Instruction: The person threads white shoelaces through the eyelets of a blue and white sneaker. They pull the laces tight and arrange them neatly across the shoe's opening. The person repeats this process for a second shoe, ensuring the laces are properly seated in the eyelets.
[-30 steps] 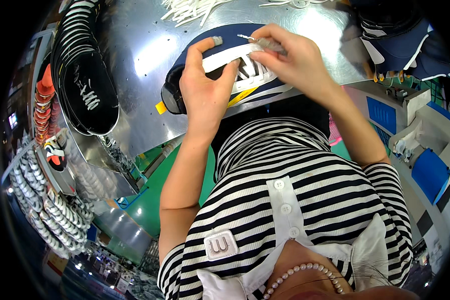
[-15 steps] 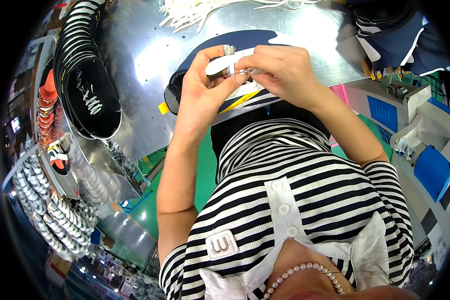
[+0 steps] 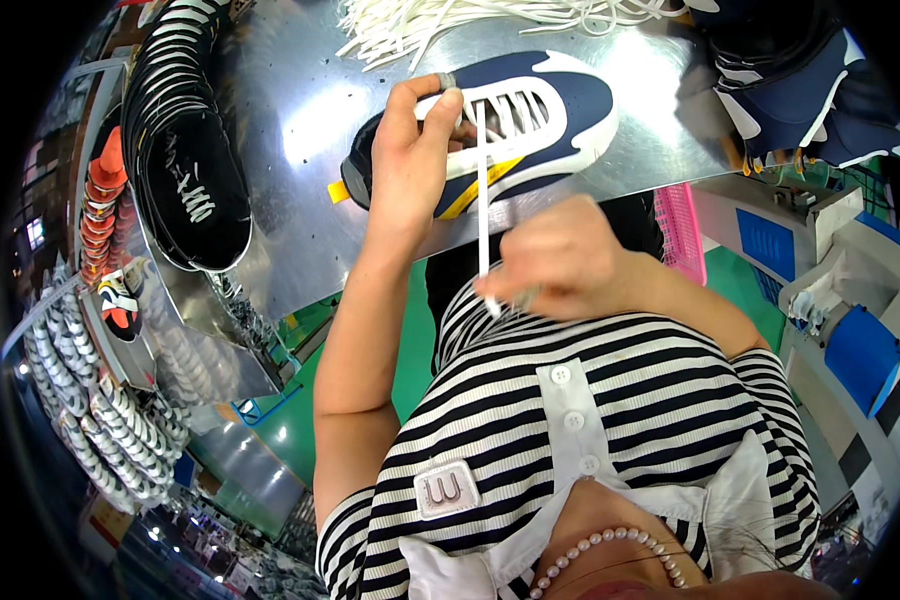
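A navy and white shoe upper (image 3: 588, 110) with a yellow stripe lies on its side on the metal table, toe to the right. White lace runs in rows across its eyelets. My left hand (image 3: 410, 155) is closed on the upper near its collar, thumb and fingers pinching the lacing edge. From the eyelets a white shoelace (image 3: 483, 205) stretches taut toward my body. Its near end is in my right hand (image 3: 562, 258), which is closed and somewhat smeared by motion, in front of my striped shirt. The inside of the upper is partly hidden by my left fingers.
Loose white laces (image 3: 425, 25) lie along the table's far edge. A nested row of black shoe uppers (image 3: 195, 165) stands at left, more navy uppers (image 3: 785, 105) at right. A pink basket (image 3: 680, 235) sits beyond the near edge of the metal table (image 3: 295, 235).
My right hand has moved from the upper toward my body, drawing the lace out straight. The left hand has stayed at the upper, and more of its lacing now shows.
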{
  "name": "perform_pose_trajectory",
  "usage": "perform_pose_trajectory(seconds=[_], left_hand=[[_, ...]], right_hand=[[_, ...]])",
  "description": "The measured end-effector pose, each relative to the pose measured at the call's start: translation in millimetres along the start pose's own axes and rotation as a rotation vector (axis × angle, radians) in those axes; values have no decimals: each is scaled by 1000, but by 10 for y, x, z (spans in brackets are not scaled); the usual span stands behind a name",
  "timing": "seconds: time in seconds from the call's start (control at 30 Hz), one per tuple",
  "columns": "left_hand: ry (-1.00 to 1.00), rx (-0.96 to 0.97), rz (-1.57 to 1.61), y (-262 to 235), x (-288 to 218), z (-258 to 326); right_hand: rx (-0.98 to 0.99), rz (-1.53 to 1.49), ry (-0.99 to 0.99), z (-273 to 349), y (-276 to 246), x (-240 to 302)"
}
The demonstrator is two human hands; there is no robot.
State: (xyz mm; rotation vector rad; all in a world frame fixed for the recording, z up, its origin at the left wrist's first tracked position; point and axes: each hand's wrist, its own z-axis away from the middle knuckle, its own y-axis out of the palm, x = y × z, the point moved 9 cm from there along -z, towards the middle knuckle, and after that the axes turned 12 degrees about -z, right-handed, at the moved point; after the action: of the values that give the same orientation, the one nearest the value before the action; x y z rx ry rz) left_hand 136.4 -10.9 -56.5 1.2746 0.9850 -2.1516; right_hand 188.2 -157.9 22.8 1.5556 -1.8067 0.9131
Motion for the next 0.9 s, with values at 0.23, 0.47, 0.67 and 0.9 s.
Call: perform_pose_trajectory(seconds=[0.23,0.47,0.67,0.9], left_hand=[[-2,105,-56,3,-91,109],[321,12,-333,-197,-264,727],[461,-91,-532,-78,-317,744],[313,5,-572,-109,-291,702]], right_hand=[[-140,11,400,106,-255,-525],[-410,-254,853,520,-660,-423],[-365,89,862,457,-339,-747],[-447,-142,683,86,-423,-717]])
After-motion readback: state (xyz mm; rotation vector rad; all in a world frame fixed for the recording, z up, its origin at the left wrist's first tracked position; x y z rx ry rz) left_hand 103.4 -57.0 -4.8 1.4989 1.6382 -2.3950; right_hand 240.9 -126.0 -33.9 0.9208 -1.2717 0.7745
